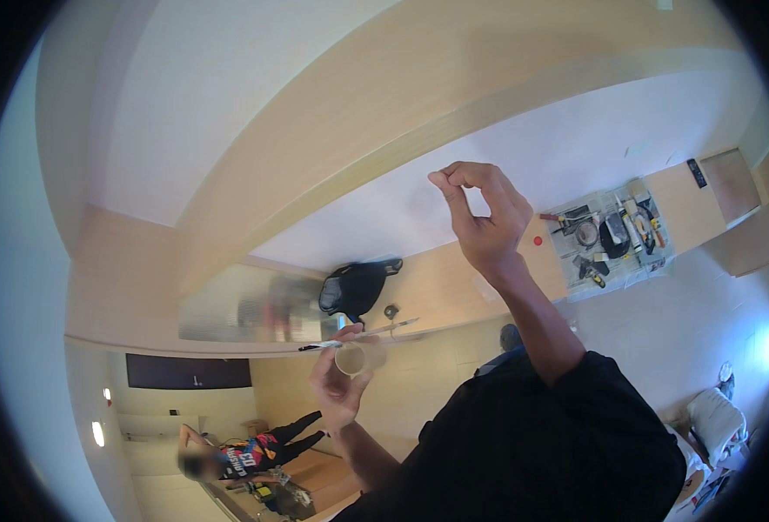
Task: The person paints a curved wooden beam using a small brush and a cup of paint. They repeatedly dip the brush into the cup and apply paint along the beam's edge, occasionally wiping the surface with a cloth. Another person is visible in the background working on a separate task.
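Note:
My left hand (pixel 339 393) is wrapped around a small pale, translucent cup (pixel 371 358), its round mouth tipped partly toward me. A thin stick (pixel 396 325), dark at one end and light at the other, lies across the cup by the same fingers. I cannot tell whether it is a brush or a pen. Raised in front of a white wall panel, my right hand (pixel 491 217) has thumb and forefinger pinched together near a pale wooden edge (pixel 358 178). Anything between those fingertips is too small to make out.
Tools and tubes lie on newspaper (pixel 609 283) along a wooden counter (pixel 441 277). It also carries a black bag (pixel 356 289), a red disc (pixel 538 241) and a black remote (pixel 696 173). Another person (pixel 254 454) stands at the lower left.

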Demonstrator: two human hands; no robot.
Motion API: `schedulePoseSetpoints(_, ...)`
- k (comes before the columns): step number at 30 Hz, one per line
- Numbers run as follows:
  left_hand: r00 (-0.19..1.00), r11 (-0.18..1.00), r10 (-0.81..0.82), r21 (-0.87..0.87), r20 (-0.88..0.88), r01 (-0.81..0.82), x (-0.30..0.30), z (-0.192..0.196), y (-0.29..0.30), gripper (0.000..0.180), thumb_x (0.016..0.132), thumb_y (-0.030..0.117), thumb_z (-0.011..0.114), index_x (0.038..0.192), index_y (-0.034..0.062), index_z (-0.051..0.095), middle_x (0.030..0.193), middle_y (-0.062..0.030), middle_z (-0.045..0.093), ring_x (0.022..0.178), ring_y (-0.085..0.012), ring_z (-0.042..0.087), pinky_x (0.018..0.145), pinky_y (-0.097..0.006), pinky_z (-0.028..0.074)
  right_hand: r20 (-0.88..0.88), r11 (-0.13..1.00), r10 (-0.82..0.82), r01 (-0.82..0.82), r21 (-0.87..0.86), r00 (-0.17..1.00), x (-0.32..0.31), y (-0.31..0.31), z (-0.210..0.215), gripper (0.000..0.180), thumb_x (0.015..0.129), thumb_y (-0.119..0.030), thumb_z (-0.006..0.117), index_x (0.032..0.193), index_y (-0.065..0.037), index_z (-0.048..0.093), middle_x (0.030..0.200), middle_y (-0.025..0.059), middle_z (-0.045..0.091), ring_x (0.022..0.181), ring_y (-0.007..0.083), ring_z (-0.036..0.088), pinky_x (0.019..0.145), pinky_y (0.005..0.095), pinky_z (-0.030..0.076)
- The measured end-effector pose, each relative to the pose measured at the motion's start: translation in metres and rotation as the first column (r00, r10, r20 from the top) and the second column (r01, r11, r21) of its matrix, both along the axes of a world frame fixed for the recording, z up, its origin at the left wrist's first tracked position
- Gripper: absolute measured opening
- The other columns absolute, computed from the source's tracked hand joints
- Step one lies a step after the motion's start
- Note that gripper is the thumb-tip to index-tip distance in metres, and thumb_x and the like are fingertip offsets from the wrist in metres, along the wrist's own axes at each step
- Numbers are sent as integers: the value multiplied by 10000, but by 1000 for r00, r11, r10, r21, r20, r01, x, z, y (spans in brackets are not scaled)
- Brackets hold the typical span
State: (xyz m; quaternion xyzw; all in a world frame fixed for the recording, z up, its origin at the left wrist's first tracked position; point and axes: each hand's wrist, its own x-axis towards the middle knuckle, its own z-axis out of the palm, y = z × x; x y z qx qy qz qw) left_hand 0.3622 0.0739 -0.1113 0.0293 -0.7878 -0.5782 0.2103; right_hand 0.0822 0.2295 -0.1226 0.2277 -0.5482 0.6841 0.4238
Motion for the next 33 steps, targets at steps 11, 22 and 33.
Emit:
schedulePoseSetpoints(11, 994, 991, -102, 79, -27, 104, -30, -7, 24, 589, 844, -43, 763, 1394, 5, 559, 1433, -243, 545, 1201, -351, 662, 1039, -467, 516, 191, 970, 207, -226, 85, 959, 13, 52, -8, 143, 903, 98, 708, 1031, 41, 735, 894, 138, 767, 696, 197, 745, 650, 275, 601)
schedulePoseSetpoints(22, 993, 995, -96, 16, -69, 97, -35, -10, 40, 590, 845, 16, 790, 1391, 0, 566, 1412, -234, 562, 1181, -340, 671, 1009, -469, 537, -17, 941, -40, 43, 336, 999, -12, 20, -3, 407, 981, 52, 635, 1379, -28, 648, 981, 147, 710, 793, 187, 694, 649, 298, 571)
schedulePoseSetpoints(33, 994, 995, -76, 51, -78, 80, -34, -15, 19, 582, 851, 43, 804, 1387, 14, 578, 1398, -246, 567, 1170, -356, 667, 1011, -477, 530, -134, 904, -218, 251, 345, 967, -21, 1, -7, 490, 899, 30, 717, 1381, -26, 650, 900, 92, 677, 725, 180, 632, 611, 309, 464)
